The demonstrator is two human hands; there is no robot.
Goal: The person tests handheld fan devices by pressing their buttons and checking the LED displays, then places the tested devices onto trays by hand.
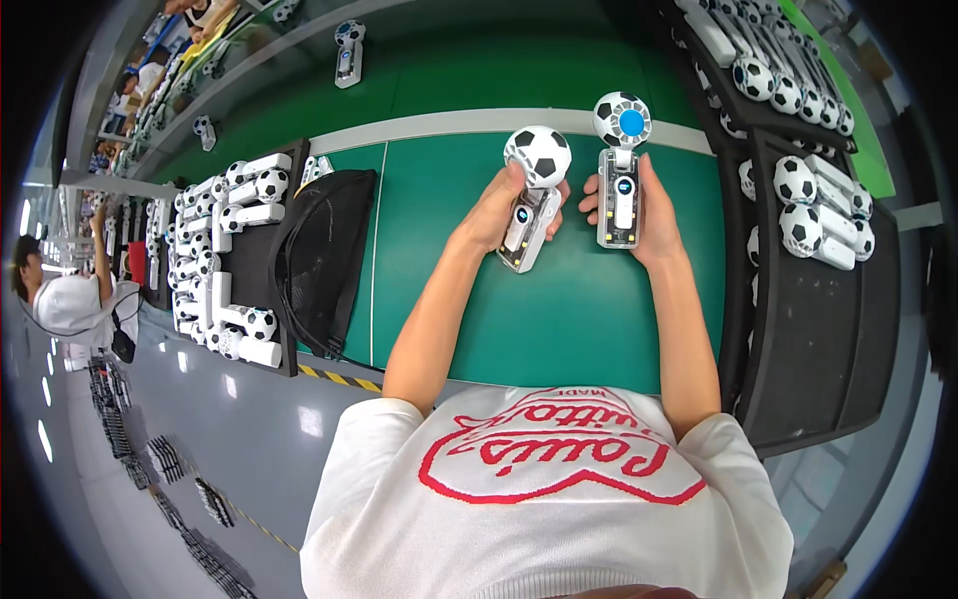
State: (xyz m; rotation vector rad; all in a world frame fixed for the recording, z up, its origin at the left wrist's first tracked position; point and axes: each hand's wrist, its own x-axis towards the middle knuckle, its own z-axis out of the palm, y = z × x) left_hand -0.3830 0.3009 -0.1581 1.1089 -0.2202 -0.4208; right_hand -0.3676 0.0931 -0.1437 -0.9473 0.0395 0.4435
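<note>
Ball-topped device (540, 204): hard plastic throughout; ball (539, 157) is smooth, with a soft sheen on its white panels; lower casing (525, 240) is clear, glossy, see-through.
Blue-disc device (620, 195): same smooth plastic, transparent glossy shell (606, 232); disc (632, 122) looks flat and evenly matt.
Worktop (559, 319): smooth green sheet, low sheen.
Tray at right (818, 339): black plastic, matt, scuffed with pale marks.
Dark cover (334, 240): thin black cloth, probably mesh; weave is too fine to resolve here.
Shirt (559, 514): white knit, matt, ribbed at the collar (559, 579).
Floor (254, 454): smooth, glossy grey, showing bright reflections.
</note>
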